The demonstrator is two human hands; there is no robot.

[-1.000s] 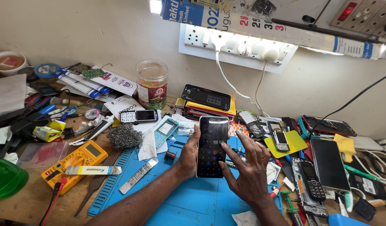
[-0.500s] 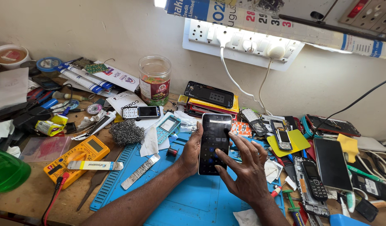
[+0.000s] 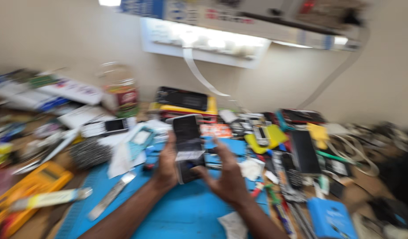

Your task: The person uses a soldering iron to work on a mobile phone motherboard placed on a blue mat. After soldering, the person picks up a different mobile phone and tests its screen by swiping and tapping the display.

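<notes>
At the far left we see a yellow multimeter (image 3: 29,186) lying on the wooden table (image 3: 381,199), and just beside it a flat tool with a yellow-and-white handle (image 3: 51,198). The whole picture is blurred by motion, so small details are hard to read. A little further right a dark ball of wire wool (image 3: 85,153) sits near a small dark phone (image 3: 111,125), and behind them a clear jar with a red label (image 3: 120,90) stands close to the wall. A metal ruler (image 3: 112,195) lies at a slant on the left edge of the blue work mat (image 3: 177,212).

Over the mat, in the middle, our left hand (image 3: 167,166) grasps a black smartphone (image 3: 187,144) along its left edge, with the fingers curled behind it and the thumb at the side. The smartphone is held upright and a little tilted, above the blue work mat, with its dark screen toward us. Our right hand (image 3: 228,175) is just beside the lower right corner of the smartphone; its fingers are spread and loose, and the thumb reaches toward the lower part of the screen. We cannot tell if the thumb really touches the glass.

Behind the hands a dark flat device lies on a yellow box (image 3: 186,104). To the right a black phone (image 3: 304,150) lies flat among many small parts, and at the lower right a blue box (image 3: 331,219) rests near the table edge. A white power strip (image 3: 204,40) hangs on the wall above.
</notes>
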